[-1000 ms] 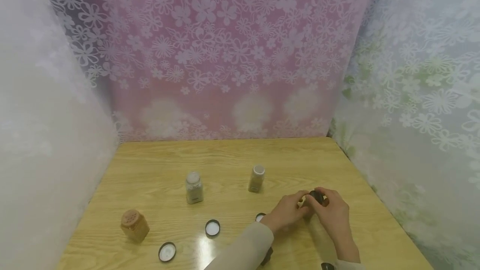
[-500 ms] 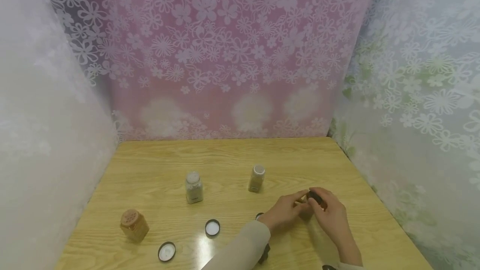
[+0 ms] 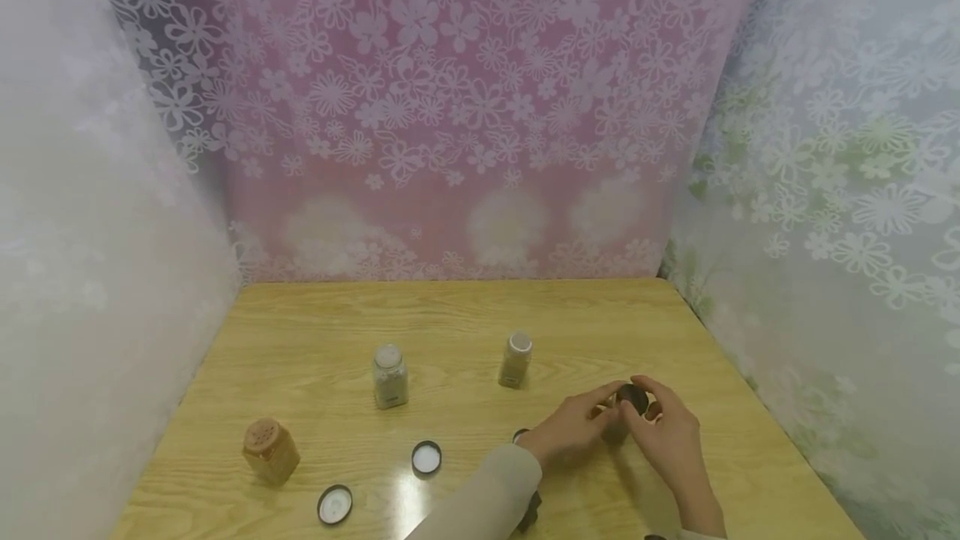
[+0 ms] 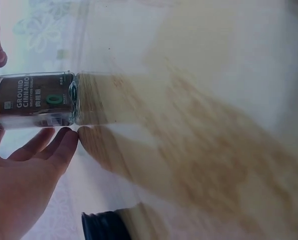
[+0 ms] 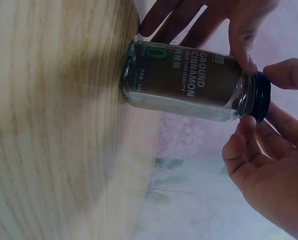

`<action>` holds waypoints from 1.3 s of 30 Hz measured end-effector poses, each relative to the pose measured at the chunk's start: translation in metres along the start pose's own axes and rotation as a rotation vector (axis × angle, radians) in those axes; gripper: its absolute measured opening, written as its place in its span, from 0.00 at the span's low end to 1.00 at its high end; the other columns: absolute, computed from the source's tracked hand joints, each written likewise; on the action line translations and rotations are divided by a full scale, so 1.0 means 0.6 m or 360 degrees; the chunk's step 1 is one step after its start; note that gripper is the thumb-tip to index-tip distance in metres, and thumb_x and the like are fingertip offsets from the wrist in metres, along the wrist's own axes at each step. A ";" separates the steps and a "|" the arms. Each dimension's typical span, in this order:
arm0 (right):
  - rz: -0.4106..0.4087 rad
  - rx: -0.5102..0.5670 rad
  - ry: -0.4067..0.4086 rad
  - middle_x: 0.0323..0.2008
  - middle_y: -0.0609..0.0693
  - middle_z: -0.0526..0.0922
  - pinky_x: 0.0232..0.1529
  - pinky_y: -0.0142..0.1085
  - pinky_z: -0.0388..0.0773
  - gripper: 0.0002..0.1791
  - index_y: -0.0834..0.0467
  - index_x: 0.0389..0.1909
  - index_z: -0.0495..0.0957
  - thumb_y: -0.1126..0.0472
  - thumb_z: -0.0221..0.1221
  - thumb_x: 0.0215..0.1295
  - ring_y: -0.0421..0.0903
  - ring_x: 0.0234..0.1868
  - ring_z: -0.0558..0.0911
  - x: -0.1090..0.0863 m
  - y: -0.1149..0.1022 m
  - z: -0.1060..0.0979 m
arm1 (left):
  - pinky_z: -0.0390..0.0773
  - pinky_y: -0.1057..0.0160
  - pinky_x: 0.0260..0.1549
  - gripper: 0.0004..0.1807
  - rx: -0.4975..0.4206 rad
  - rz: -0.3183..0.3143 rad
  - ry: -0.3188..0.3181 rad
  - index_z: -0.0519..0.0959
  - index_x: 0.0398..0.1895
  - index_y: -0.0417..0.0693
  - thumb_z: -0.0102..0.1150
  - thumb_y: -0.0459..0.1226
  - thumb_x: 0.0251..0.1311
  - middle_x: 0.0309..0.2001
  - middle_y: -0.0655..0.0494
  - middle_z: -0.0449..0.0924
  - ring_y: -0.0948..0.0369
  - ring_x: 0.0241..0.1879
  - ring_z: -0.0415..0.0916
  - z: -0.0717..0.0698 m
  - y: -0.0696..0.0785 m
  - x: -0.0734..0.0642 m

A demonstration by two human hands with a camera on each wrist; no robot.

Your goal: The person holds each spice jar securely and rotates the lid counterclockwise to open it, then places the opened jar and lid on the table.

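Observation:
In the right wrist view a glass spice jar (image 5: 188, 82) labelled "GROUND CINNAMON" stands on the wooden table, with a black lid (image 5: 261, 97) at its mouth. My left hand (image 3: 573, 423) holds the jar, its thumb pressed on the glass near the neck and its fingers on the far side. My right hand (image 3: 667, 440) pinches the lid's rim between thumb and fingers. Seen from the left wrist, the jar (image 4: 36, 100) meets the tabletop with its base. Whether the lid is seated on the threads cannot be told.
Three uncapped jars stand on the table: an orange-brown one (image 3: 272, 452), a pale one (image 3: 390, 377) and a greyish one (image 3: 516, 361). Two black lids with white linings, one (image 3: 334, 505) and another (image 3: 427, 458), lie upturned. A third lid (image 3: 521, 436) is partly hidden by my left wrist.
My right fingers have shifted round the lid, which tilts left and comes back. The left hand keeps its hold on the jar. The other jars and lids stay put.

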State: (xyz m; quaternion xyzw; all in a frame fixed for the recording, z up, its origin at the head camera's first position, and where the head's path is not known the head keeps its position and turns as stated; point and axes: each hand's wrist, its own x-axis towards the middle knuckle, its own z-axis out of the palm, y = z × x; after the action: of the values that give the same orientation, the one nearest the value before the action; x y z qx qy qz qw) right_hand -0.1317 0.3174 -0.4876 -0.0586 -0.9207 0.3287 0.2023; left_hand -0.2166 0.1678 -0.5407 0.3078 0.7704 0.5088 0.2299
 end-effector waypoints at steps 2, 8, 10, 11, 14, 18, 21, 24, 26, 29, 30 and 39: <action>-0.0006 0.0013 0.0001 0.45 0.61 0.82 0.23 0.27 0.71 0.26 0.64 0.66 0.76 0.60 0.67 0.71 0.37 0.30 0.72 -0.002 0.000 -0.001 | 0.82 0.42 0.63 0.26 -0.0002 -0.0001 -0.0001 0.59 0.78 0.90 0.46 0.57 0.81 0.74 0.65 0.73 0.54 0.68 0.77 0.000 0.002 -0.002; -0.0072 0.0017 0.0091 0.55 0.67 0.81 0.31 0.25 0.75 0.26 0.68 0.63 0.76 0.58 0.68 0.72 0.30 0.35 0.74 -0.002 0.004 -0.003 | 0.78 0.36 0.65 0.24 -0.0144 -0.0025 0.0021 0.64 0.75 0.90 0.47 0.56 0.80 0.76 0.63 0.71 0.48 0.72 0.74 0.003 0.007 -0.003; -0.0068 0.0017 0.0103 0.55 0.67 0.83 0.31 0.25 0.76 0.25 0.68 0.63 0.76 0.59 0.68 0.71 0.28 0.35 0.75 -0.001 0.005 -0.003 | 0.77 0.37 0.66 0.23 -0.0199 -0.0026 0.0035 0.66 0.74 0.90 0.49 0.55 0.80 0.75 0.62 0.72 0.48 0.73 0.73 0.003 0.008 -0.002; -0.0061 0.0018 0.0103 0.56 0.67 0.83 0.31 0.25 0.76 0.25 0.68 0.63 0.77 0.60 0.68 0.71 0.28 0.34 0.75 -0.001 0.005 -0.003 | 0.77 0.38 0.67 0.23 -0.0217 -0.0023 0.0043 0.67 0.74 0.90 0.49 0.54 0.80 0.74 0.62 0.73 0.49 0.73 0.73 0.004 0.009 -0.002; -0.0033 0.0036 0.0092 0.53 0.65 0.85 0.28 0.26 0.75 0.25 0.66 0.65 0.76 0.61 0.67 0.71 0.30 0.32 0.74 -0.001 0.006 -0.004 | 0.78 0.41 0.67 0.23 -0.0228 0.0003 0.0050 0.67 0.74 0.86 0.50 0.51 0.81 0.72 0.61 0.75 0.50 0.72 0.73 0.003 0.013 -0.002; -0.0031 0.0030 0.0124 0.51 0.64 0.83 0.27 0.27 0.74 0.27 0.66 0.65 0.76 0.58 0.70 0.70 0.36 0.34 0.74 -0.003 0.008 -0.003 | 0.78 0.41 0.67 0.24 -0.0243 0.0017 0.0020 0.67 0.77 0.80 0.49 0.49 0.82 0.73 0.59 0.75 0.49 0.72 0.73 0.001 0.019 -0.006; -0.0041 0.0021 0.0166 0.54 0.63 0.84 0.31 0.26 0.74 0.28 0.66 0.63 0.77 0.58 0.72 0.68 0.35 0.36 0.74 -0.004 0.009 -0.002 | 0.78 0.39 0.67 0.24 -0.0280 -0.0002 0.0006 0.67 0.78 0.76 0.49 0.50 0.82 0.73 0.58 0.75 0.47 0.72 0.73 0.001 0.023 -0.008; -0.0054 0.0034 0.0164 0.56 0.63 0.86 0.32 0.26 0.75 0.27 0.66 0.63 0.78 0.60 0.71 0.68 0.31 0.35 0.75 -0.006 0.011 -0.001 | 0.76 0.36 0.67 0.25 -0.0293 -0.0025 0.0026 0.68 0.78 0.75 0.49 0.51 0.81 0.73 0.56 0.75 0.45 0.71 0.73 0.003 0.028 -0.010; -0.0059 0.0050 0.0154 0.58 0.64 0.85 0.33 0.25 0.75 0.26 0.65 0.65 0.78 0.61 0.70 0.69 0.28 0.34 0.74 -0.007 0.011 0.000 | 0.76 0.35 0.67 0.25 -0.0317 -0.0040 0.0043 0.68 0.77 0.74 0.49 0.51 0.81 0.73 0.55 0.75 0.44 0.71 0.73 0.003 0.029 -0.010; -0.0067 0.0049 0.0142 0.59 0.64 0.84 0.33 0.26 0.75 0.27 0.66 0.66 0.77 0.59 0.69 0.71 0.30 0.36 0.75 -0.006 0.009 0.001 | 0.76 0.33 0.66 0.25 -0.0324 -0.0061 0.0075 0.69 0.77 0.73 0.50 0.51 0.81 0.72 0.54 0.76 0.43 0.71 0.72 0.005 0.029 -0.009; -0.0068 0.0045 0.0147 0.59 0.64 0.85 0.34 0.26 0.75 0.28 0.66 0.66 0.77 0.59 0.69 0.71 0.32 0.36 0.75 -0.005 0.008 0.001 | 0.75 0.33 0.67 0.25 -0.0329 -0.0067 0.0087 0.69 0.77 0.73 0.50 0.51 0.81 0.72 0.54 0.76 0.43 0.72 0.72 0.005 0.028 -0.009; -0.0077 0.0031 0.0117 0.52 0.63 0.85 0.32 0.26 0.73 0.24 0.64 0.62 0.79 0.63 0.70 0.67 0.33 0.36 0.74 -0.009 0.004 -0.001 | 0.78 0.35 0.65 0.24 -0.0267 -0.0068 0.0108 0.69 0.76 0.77 0.49 0.52 0.81 0.72 0.53 0.77 0.44 0.71 0.74 0.008 0.022 -0.005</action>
State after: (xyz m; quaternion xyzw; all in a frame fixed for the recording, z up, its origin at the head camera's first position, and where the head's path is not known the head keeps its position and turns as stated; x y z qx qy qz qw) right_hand -0.1268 0.3182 -0.4904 -0.0464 -0.9105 0.3302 0.2444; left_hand -0.2083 0.1726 -0.5299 0.2534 0.7388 0.5767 0.2395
